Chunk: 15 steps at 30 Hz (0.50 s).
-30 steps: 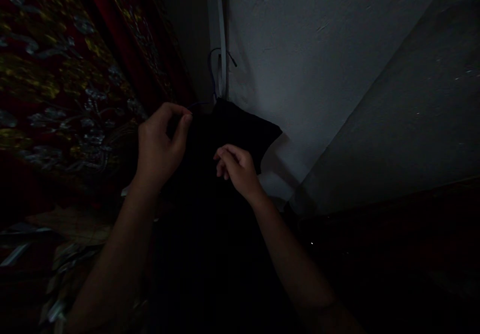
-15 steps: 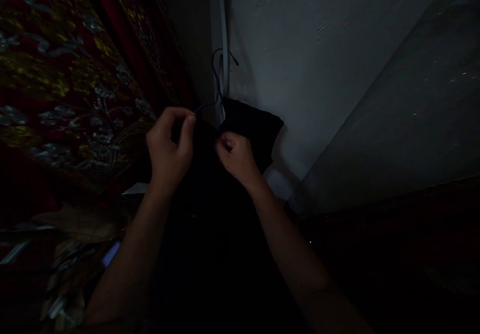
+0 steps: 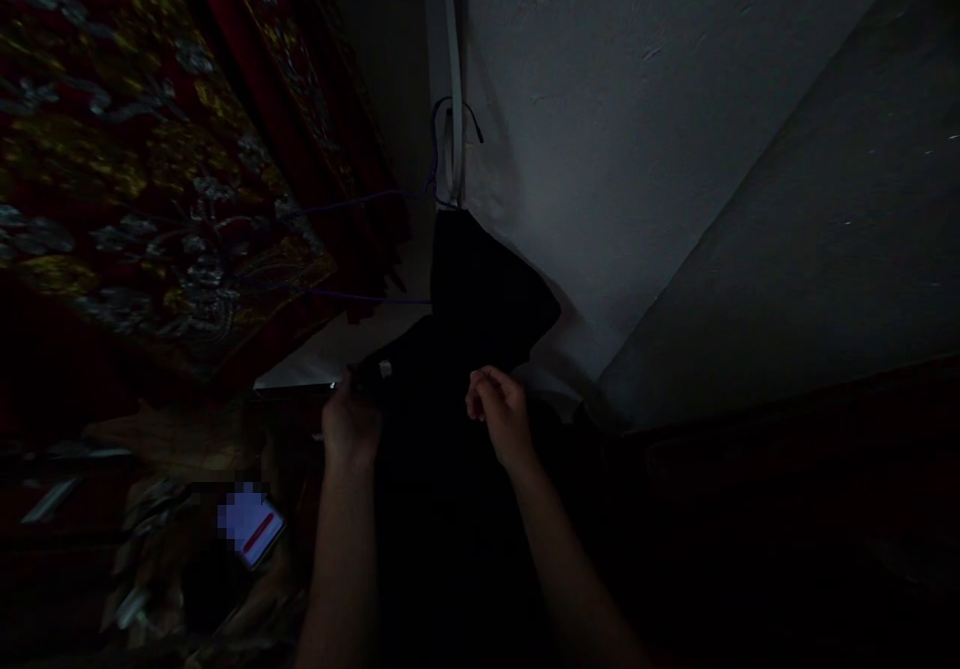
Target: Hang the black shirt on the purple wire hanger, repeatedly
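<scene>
A purple wire hanger (image 3: 367, 195) hangs by its hook from a pale strap (image 3: 454, 59) in front of the wall. Its left arm is bare, and its right arm goes under a black garment (image 3: 487, 289). Lower left, my left hand (image 3: 352, 424) is closed on the garment's edge, beside a small pale label (image 3: 385, 369). My right hand (image 3: 501, 411) has its fingers curled closed against the dark cloth, below the hung shoulder. The cloth's folds and lower part are lost in the dark.
A red panel with gold and silver ornament (image 3: 150, 139) stands close on the left. The grey wall (image 3: 637, 149) rises at the right. Lower left, a lit phone (image 3: 259, 534) lies among jumbled items in deep shadow.
Both hands have moved down, the right slightly rightward too. The garment has come off the hanger's left arm, which now shows bare. The phone has come into fuller view.
</scene>
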Tool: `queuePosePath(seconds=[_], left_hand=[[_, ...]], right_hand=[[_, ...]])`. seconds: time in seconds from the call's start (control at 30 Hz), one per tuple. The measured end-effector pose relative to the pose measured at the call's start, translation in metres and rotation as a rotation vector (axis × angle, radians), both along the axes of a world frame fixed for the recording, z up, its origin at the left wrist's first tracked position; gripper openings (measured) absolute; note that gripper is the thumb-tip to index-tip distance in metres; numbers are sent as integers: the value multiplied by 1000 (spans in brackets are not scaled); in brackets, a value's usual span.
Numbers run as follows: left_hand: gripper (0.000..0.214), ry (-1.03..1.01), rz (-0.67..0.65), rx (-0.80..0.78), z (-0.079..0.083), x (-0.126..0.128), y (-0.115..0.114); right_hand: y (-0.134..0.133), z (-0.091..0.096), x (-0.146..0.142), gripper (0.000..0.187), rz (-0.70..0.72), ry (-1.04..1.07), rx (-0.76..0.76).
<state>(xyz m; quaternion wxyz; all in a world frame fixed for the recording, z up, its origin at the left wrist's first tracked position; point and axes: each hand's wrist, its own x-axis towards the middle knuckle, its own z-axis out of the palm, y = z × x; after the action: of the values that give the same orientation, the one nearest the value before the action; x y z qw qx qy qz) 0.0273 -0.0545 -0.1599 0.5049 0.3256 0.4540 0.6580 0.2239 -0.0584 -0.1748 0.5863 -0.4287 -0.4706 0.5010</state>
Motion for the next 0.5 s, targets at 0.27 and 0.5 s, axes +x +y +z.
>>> queuePosePath(seconds=[0.27,0.5], left_hand=[[22,115,-62,190,36,80,-30],[30,567,-213,397,49,72,-33]], right_hand=[[-21,23,15,36,172,-213,248],[-17,52,25,16,322,-300,86]])
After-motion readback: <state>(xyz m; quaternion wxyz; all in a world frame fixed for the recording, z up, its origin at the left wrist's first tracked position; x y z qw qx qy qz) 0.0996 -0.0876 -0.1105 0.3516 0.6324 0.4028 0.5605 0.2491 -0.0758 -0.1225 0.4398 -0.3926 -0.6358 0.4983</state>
